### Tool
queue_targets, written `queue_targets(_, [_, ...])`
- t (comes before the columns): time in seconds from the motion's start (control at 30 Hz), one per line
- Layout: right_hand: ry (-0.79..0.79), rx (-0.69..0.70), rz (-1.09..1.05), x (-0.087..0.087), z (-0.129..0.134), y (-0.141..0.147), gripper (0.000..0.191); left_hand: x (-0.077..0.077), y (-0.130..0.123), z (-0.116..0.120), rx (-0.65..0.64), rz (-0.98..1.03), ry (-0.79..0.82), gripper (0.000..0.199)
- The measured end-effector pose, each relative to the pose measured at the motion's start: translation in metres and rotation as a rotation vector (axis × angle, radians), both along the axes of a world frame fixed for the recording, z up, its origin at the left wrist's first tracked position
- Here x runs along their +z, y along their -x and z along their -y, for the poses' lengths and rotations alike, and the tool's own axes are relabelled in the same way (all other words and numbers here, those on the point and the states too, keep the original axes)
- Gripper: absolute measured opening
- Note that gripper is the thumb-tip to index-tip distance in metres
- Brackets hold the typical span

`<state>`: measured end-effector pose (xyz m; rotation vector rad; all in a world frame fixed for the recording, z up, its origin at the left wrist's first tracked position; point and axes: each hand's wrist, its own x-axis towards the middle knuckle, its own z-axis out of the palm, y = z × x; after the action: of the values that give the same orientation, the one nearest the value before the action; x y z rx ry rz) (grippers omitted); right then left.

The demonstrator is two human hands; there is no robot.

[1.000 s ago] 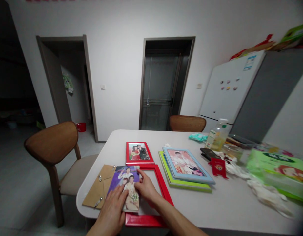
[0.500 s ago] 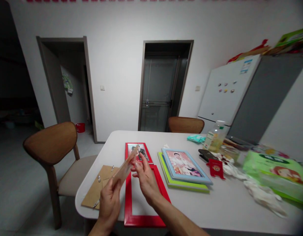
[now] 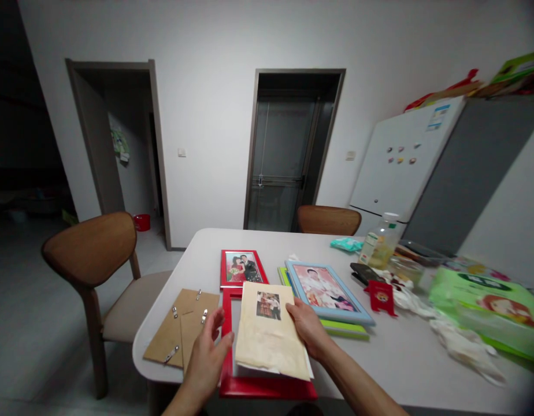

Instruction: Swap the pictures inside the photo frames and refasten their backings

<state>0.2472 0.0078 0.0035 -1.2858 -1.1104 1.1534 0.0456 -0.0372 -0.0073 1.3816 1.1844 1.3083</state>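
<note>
White tabletop (image 3: pixel 414 346): right hand (image 3: pixel 309 328) grips cream sheet (image 3: pixel 269 344) by right edge above red picture frame (image 3: pixel 267 388); left hand (image 3: pixel 205 351) unclenched, empty, alongside. Hold edges only, clear of small photo (image 3: pixel 268 305).

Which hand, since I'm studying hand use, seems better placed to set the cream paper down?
Probably the right hand: it grips the paper by its right edge, over the nearer red frame. The left hand is open, holding nothing.

Forward head view (angled down)
</note>
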Motion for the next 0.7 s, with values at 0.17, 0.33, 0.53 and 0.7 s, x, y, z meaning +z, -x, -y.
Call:
queue_targets(0.17, [0.043,0.021,0.088,-0.016,-0.012,-0.017,0.031,-0.018,0.001,0.011,-0.126,-0.595,-0.067,0.047])
queue_targets(0.33, [0.050,-0.016,0.201,-0.027,-0.027,-0.007,0.035,-0.019,-0.005,0.017,-0.189,-0.825,-0.166,0.046])
queue_targets(0.53, [0.034,0.038,0.224,-0.028,-0.028,-0.008,0.035,-0.006,-0.002,0.016,-0.242,-0.841,-0.182,0.039])
queue_targets(0.7, [-0.001,0.043,0.398,-0.026,-0.028,-0.007,0.033,-0.006,-0.001,0.017,-0.237,-0.872,-0.168,0.046])
